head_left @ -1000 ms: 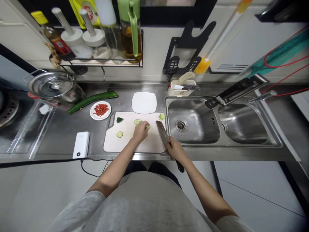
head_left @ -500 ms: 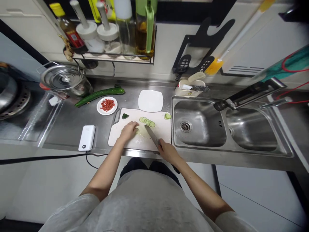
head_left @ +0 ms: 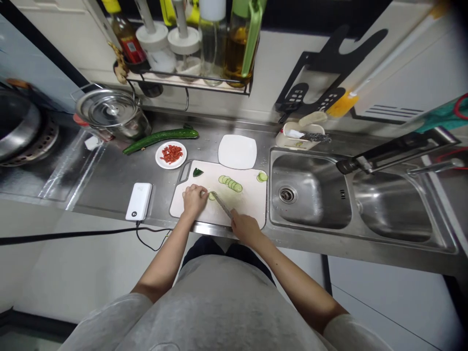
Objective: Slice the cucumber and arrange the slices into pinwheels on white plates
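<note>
A white cutting board lies on the steel counter in front of me. My left hand rests on the board with its fingers curled over a cucumber slice. My right hand grips the handle of a knife, whose blade points at that slice. A row of cut cucumber slices lies at the board's middle, two more slices at its right edge, and a dark green cucumber end at its upper left.
Behind the board are a white square plate, a small dish of red pieces and a whole cucumber. A white power bank lies left, a steel pot far left, a double sink right.
My left hand moved left from the row of slices to a single slice at the board's left. The knife swung in from the board's right edge toward that slice. The camera shifted left.
</note>
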{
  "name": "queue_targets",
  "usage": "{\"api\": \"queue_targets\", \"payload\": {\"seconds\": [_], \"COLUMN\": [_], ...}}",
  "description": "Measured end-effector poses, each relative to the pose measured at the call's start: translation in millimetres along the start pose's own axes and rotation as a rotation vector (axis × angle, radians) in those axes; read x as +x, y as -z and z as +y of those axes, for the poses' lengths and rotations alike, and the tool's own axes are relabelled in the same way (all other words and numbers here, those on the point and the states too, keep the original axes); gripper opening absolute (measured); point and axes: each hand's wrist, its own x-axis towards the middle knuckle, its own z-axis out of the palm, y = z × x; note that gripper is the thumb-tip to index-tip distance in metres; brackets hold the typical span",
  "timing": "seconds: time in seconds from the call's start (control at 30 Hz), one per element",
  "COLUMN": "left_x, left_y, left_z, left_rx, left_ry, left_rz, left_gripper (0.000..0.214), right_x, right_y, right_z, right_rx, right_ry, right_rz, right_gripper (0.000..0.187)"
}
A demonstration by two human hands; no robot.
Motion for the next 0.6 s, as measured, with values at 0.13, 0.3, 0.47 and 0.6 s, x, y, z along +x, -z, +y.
{"api": "queue_targets", "payload": {"seconds": [0.13,0.3,0.47,0.6], "left_x": [1.1,2.0,2.5,2.4], "left_y": [-3.3,-7.2,-7.4,-6.1], "left_z": [4.5,3.7,3.5,4.3], "left_rx": [-0.006,-0.001,0.001,-0.007], "left_ry": [-0.01,-0.018,-0.017,-0.019], "left_rz": [-0.015,-0.02,-0.027,-0.039], "left_gripper": [0.017,0.016,0.016,0.016], "right_x": [2.4,4.6,4.0,4.4], "right_y": [0.7,-1.9,-0.5,2.3], "right_z": [-2.1,-3.3,-6.0,-10.2], "right_rx": [-0.001,-0.017,-0.029,-0.057], "right_ry": [-0.003,-0.002,-0.012,-0.019], "right_rz": [-0.016,0.005,-0.011,-0.038], "right_gripper": [0.028,0.027,0.031,0.032]}}
